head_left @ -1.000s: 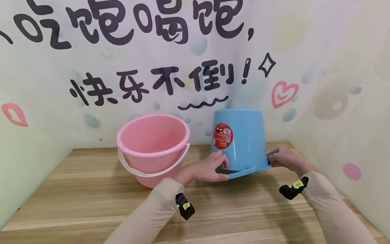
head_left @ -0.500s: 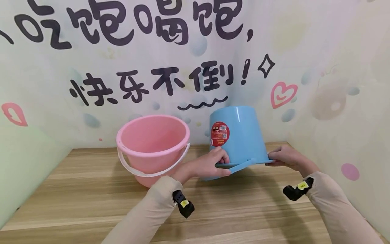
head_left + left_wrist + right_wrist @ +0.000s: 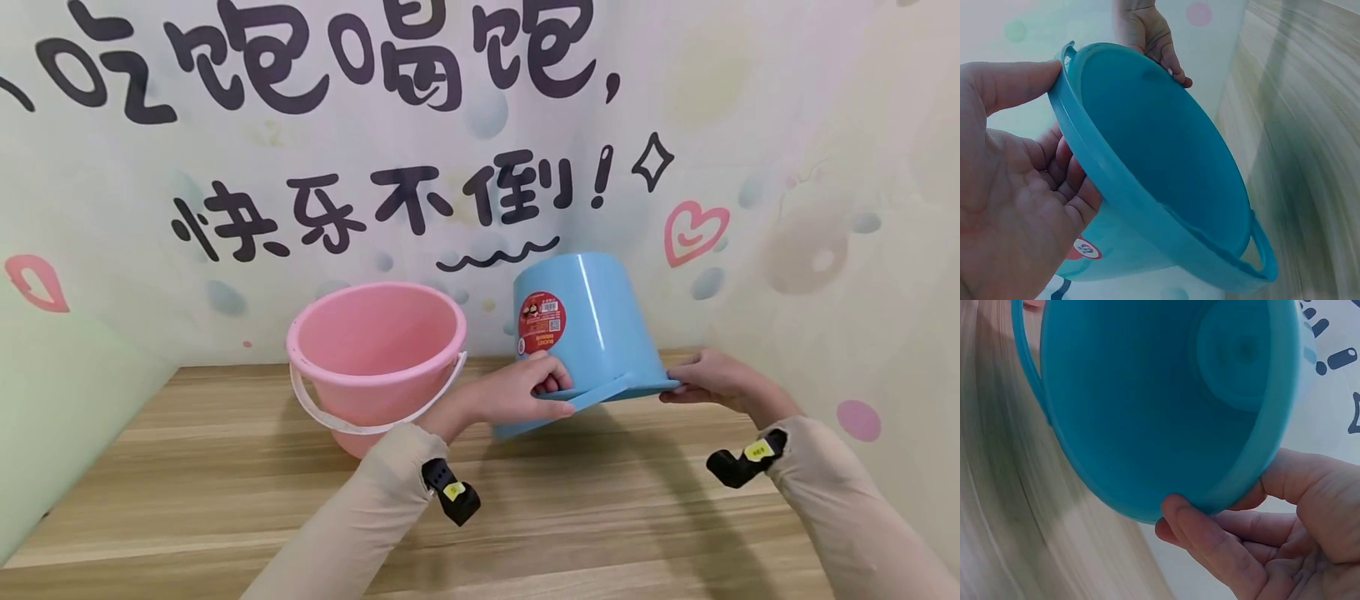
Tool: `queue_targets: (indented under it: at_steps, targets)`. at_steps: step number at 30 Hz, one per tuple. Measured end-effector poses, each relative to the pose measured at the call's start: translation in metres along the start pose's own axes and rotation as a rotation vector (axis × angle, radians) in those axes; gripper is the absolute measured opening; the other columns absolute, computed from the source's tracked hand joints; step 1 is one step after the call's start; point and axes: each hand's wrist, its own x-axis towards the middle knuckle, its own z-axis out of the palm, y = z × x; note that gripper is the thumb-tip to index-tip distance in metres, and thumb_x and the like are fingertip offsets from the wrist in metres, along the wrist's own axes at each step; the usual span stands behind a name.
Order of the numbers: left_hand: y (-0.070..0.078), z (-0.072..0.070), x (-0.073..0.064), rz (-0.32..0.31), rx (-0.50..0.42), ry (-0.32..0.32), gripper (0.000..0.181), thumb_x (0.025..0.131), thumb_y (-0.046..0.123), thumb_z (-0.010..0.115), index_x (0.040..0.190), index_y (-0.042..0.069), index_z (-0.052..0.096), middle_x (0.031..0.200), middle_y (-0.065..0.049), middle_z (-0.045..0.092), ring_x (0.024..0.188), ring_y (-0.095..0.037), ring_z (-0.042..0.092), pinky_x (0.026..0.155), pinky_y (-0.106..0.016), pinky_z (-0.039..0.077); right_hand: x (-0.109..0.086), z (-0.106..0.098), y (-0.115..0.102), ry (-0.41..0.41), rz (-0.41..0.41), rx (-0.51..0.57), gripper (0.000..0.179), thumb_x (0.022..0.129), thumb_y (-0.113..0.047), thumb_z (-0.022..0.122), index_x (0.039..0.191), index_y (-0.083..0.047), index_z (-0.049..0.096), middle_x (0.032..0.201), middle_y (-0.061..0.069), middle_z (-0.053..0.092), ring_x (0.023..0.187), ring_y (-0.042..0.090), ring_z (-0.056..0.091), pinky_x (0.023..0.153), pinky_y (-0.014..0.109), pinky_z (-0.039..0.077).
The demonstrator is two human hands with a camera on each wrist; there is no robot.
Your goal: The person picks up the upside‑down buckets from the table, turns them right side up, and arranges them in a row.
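A blue bucket point(image 3: 600, 325) with a round red label is held upside down and tilted, its mouth facing down toward the table. My left hand point(image 3: 521, 392) grips the near left of its rim and handle, thumb on the outside band in the left wrist view. On the other side my right hand point(image 3: 708, 379) pinches the rim; fingertips point(image 3: 1179, 512) lap over the edge in the right wrist view. Looking into the mouth, the inside point(image 3: 1154, 144) shows nothing in it. Left of the blue bucket, a pink bucket point(image 3: 375, 408) stands upright with its white handle point(image 3: 375, 429) hanging down in front.
The wood-grain table point(image 3: 225, 517) runs back to a printed wall point(image 3: 315, 150) with dark lettering. A side wall point(image 3: 877, 333) rises close to my right arm, and a pale green panel point(image 3: 67, 400) borders the left.
Both hands have raised the blue bucket slightly and tilted it further, its base leaning left and its right rim coming up. My right hand shifted a little right. The pink bucket stayed put.
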Motion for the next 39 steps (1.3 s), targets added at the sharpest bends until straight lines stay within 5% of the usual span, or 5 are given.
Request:
queue_targets:
  at_steps: [29,39]
  targets:
    - [0.02,-0.013,0.003,-0.005,-0.32,0.099,0.017,0.091,0.011,0.053,0.101,-0.003,0.048,0.088,-0.006,0.044,0.085,-0.013,0.042,0.072,-0.018,0.039,-0.019,-0.016,-0.038,0.053,0.024,-0.091,0.029,0.092,-0.02,0.055,0.081,0.004,0.067,0.078,0.014,0.068,0.071,0.024,0.067,0.07,0.033,0.053]
    - [0.017,-0.018,0.001,-0.074,-0.458,0.118,0.025,0.092,0.019,0.048,0.106,-0.002,0.05,0.095,-0.008,0.049,0.09,-0.016,0.045,0.074,-0.027,0.042,-0.024,-0.019,-0.051,0.104,0.029,-0.141,0.029,0.092,-0.02,0.054,0.082,0.004,0.067,0.076,0.014,0.067,0.07,0.023,0.067,0.068,0.032,0.053]
